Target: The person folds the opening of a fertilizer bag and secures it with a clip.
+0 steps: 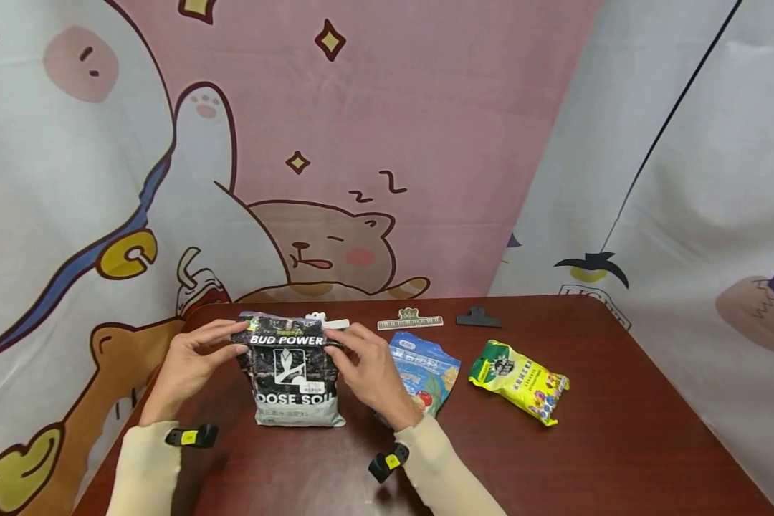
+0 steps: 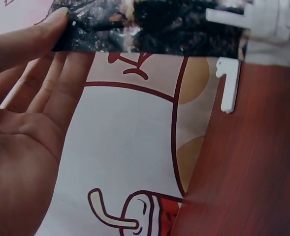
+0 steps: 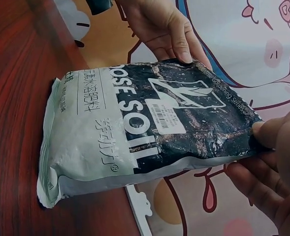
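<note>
The left hand (image 1: 190, 365) and right hand (image 1: 374, 369) pinched opposite upper sides of the upright black-and-white soil bag (image 1: 290, 369), at the left of the glossy reddish-brown table (image 1: 555, 473). Farther back lay three clips (image 1: 479, 320); rightward, blue (image 1: 426, 365) and yellow packets (image 1: 522, 380). Cartoon-printed cloth (image 1: 451, 129) hung behind.

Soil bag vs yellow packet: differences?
The soil bag is black and pale grey; the yellow packet is yellow and green. Left hand and right hand hold the soil bag up; the yellow packet lies untouched on the table. The soil bag looks larger than the yellow packet. Both are printed.
</note>
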Motion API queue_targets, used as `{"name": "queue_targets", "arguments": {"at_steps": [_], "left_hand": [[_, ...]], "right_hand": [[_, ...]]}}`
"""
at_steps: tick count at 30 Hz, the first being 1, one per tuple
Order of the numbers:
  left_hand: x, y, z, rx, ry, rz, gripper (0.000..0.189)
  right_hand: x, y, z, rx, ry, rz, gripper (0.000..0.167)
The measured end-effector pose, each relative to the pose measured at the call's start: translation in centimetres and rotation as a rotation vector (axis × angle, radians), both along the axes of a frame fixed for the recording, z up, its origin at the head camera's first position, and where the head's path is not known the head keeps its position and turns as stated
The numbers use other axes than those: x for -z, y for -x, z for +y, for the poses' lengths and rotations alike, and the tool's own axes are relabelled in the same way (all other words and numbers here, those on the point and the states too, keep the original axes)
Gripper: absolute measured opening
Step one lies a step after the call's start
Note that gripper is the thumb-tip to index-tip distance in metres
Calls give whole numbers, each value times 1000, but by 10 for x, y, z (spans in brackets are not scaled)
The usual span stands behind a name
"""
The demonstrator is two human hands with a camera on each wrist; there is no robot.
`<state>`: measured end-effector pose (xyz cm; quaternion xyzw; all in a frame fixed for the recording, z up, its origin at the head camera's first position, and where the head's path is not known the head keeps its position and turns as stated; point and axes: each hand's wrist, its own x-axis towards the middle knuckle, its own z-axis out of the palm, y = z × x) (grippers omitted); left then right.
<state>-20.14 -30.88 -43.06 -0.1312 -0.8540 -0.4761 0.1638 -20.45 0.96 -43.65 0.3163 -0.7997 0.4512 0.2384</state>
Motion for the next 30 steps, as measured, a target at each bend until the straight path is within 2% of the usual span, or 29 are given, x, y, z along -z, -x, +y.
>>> {"name": "queue_targets", "arguments": {"at_steps": [5,12,17,24,27,30], "left_hand": [[-2,0,1,10,73,4,28],[-1,1,0,2,118,3,18],[1,-1,-1,24,108,37,15],[-1,2,0,50,64,90,14],[-3,1,2,66,85,70,14],[-5,-1,3,36,130,27,12]], "right_hand": [[0,2,-1,16,-1,-2,21],[1,1,-2,39,-11,-8,14],[2,-2,-4,49,-8,-22,11],[-1,-1,-7,73,-17,8,10],[-1,-2,-6,68,-22,3,11],[-1,-3,-5,54,-18,-15,11]]}}
